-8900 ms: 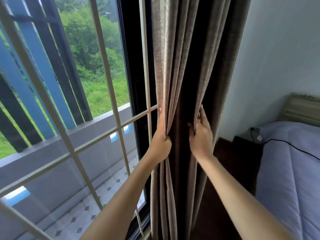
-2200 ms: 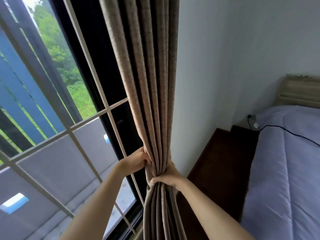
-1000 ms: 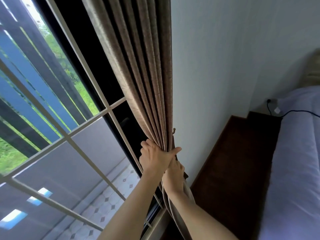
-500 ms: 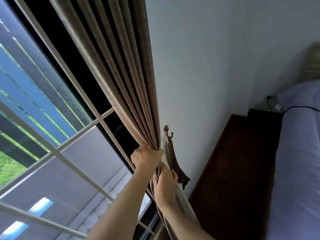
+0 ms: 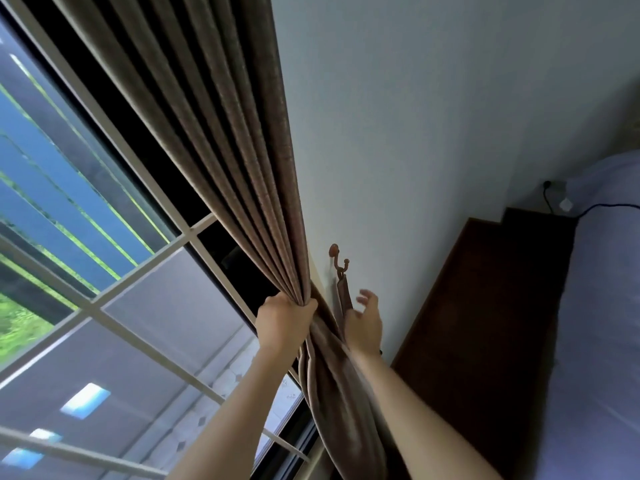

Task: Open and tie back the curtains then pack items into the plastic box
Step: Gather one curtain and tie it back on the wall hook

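Left hand grips your gathered curtain beside the wall, keeping folds bunched | right hand, fingers spread, empty, reaches for tieback hanging from hook | plastic box unseen

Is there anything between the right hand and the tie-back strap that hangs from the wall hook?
Nothing visible. The right hand is open right beside the strap under the hook. The left hand holds the gathered curtain off to the side.
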`<state>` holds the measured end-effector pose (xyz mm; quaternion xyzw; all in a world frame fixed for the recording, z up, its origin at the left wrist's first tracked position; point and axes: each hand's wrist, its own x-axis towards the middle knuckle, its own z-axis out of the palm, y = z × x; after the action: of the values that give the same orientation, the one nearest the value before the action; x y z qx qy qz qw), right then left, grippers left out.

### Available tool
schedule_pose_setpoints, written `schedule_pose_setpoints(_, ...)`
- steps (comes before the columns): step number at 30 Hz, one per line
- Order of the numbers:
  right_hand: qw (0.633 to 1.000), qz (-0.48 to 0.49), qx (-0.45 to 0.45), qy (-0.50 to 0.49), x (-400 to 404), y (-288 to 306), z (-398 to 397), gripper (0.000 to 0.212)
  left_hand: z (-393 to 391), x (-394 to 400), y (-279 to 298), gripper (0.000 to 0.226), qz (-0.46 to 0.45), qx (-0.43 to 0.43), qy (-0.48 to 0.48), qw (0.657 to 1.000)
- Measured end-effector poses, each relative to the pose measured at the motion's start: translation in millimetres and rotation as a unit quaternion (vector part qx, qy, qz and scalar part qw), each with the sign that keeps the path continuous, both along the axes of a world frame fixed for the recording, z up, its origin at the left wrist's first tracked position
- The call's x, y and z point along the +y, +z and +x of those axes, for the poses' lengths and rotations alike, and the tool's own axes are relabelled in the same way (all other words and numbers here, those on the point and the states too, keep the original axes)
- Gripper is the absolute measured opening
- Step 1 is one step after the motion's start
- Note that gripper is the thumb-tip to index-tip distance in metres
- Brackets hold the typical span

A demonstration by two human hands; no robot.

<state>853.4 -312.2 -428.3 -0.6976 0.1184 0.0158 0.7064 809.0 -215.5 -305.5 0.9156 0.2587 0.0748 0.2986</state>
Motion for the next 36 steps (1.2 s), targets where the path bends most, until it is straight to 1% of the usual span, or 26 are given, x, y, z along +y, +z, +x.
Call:
schedule_pose_setpoints(2,0.997,-0.064,0.016,0.031,-5,3,33,0.062,2,-4,-1,0.023,0.001,-0.002,-0.001,1.0)
schedule_pose_setpoints(4,0.994,-0.091,0.016,0.064,-7,6,56,0.068,3,-10,-1,0.023,0.005,-0.004,-0.003,1.0)
schedule_pose_setpoints(5,0.991,-0.096,0.023,0.087,-7,7,64,0.067,3,-12,-1,0.023,0.005,-0.003,-0.004,1.0)
schedule_pose_setpoints(8,0.982,-0.1,0.056,0.15,-3,5,75,0.059,0,-15,-1,0.023,-0.009,-0.006,0.0,1.0)
schedule_pose_setpoints(12,0.97,-0.168,0.031,0.174,-2,2,77,0.035,-2,-13,2,0.021,-0.027,-0.005,0.003,1.0)
schedule_pose_setpoints(14,0.97,-0.174,0.027,0.17,-5,6,70,0.03,-2,-12,3,0.022,-0.038,-0.01,0.002,0.999)
schedule_pose_setpoints(15,0.97,-0.182,0.019,0.162,-8,7,65,0.033,-2,-12,4,0.022,-0.041,-0.013,0.001,0.999)
schedule_pose_setpoints(17,0.958,-0.249,-0.016,0.139,-15,10,51,0.044,-2,-11,4,0.022,-0.041,-0.013,0.0,0.999)
schedule_pose_setpoints(19,0.931,-0.337,-0.055,0.13,-25,8,34,0.055,-2,-12,5,0.022,-0.045,-0.019,-0.008,0.999)
schedule_pose_setpoints(20,0.92,-0.364,-0.063,0.129,-30,7,25,0.058,-1,-12,5,0.021,-0.047,-0.023,-0.013,0.999)
schedule_pose_setpoints(25,0.884,-0.438,-0.033,0.16,-47,5,-18,0.059,-3,-15,4,0.023,-0.049,-0.022,-0.031,0.998)
schedule_pose_setpoints(27,0.872,-0.457,-0.023,0.176,-53,5,-34,0.052,-4,-16,5,0.022,-0.042,-0.014,-0.039,0.998)
schedule_pose_setpoints(29,0.873,-0.447,-0.027,0.193,-57,9,-50,0.039,-6,-16,6,0.021,-0.049,-0.009,-0.045,0.998)
schedule_pose_setpoints(31,0.901,-0.377,-0.046,0.21,-56,16,-68,0.031,-5,-18,8,0.024,-0.056,-0.005,-0.044,0.997)
schedule_pose_setpoints(33,0.923,-0.306,-0.082,0.217,-48,24,-88,0.035,-4,-19,8,0.024,-0.041,0.008,-0.046,0.998)
schedule_pose_setpoints(36,0.927,-0.27,-0.16,0.204,-35,31,-105,0.045,-2,-24,9,0.026,0.021,0.027,-0.055,0.998)
